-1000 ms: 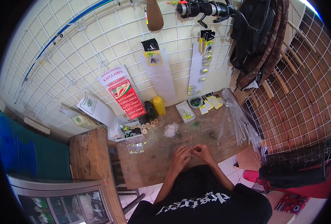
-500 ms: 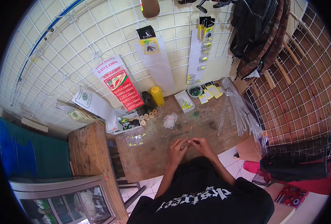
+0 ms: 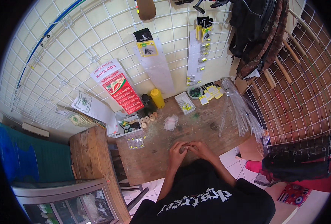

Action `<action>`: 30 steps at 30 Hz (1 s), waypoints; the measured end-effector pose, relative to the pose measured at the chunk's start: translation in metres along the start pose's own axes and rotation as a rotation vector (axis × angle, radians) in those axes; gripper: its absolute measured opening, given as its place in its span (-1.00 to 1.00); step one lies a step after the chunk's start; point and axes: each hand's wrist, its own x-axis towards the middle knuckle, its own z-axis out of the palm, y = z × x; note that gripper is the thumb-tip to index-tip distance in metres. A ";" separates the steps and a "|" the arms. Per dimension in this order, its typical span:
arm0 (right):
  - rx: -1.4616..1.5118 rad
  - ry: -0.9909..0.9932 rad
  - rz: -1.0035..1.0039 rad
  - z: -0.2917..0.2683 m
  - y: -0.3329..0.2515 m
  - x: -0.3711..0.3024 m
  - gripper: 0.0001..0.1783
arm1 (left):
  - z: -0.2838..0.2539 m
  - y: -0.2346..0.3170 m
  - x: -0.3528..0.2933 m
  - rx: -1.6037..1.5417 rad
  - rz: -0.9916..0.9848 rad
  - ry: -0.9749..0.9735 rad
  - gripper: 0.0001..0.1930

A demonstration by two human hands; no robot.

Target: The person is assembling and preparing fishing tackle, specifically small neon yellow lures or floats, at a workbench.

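Over the near edge of the wooden table (image 3: 159, 155), my left hand (image 3: 177, 152) and my right hand (image 3: 199, 149) meet, fingers bent and tips pinched together. Whatever lies between the fingertips is too small to make out. Ahead of them lies a small heap of clear plastic bags (image 3: 171, 122). To the left are small clear packets with yellow bits (image 3: 136, 143). Farther back stands a white tray (image 3: 179, 98) holding small yellow-green pieces. Beside it are a round tub of dark green pieces (image 3: 195, 91) and several yellow cards (image 3: 211, 92).
A yellow bottle (image 3: 157, 98), wooden spools (image 3: 147, 119) and a white box of small goods (image 3: 115, 129) stand at the back left. Long clear plastic sleeves (image 3: 240, 112) lie along the right side. A white wire grid (image 3: 117, 37) with hanging packets rises behind the table.
The view has shifted slightly. My hands stay together near the table's front edge, with the fingers drawn a little closer.
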 end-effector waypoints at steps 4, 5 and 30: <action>-0.050 -0.031 -0.009 0.000 0.002 0.001 -0.75 | -0.001 -0.002 0.000 -0.039 -0.038 0.010 -0.73; -0.066 -0.030 -0.030 0.001 0.003 0.003 -0.76 | -0.002 -0.001 0.000 -0.042 -0.041 0.008 -0.73; -0.631 0.270 -0.005 -0.022 0.127 0.218 -0.84 | 0.002 -0.098 0.069 0.348 -0.149 0.115 -0.41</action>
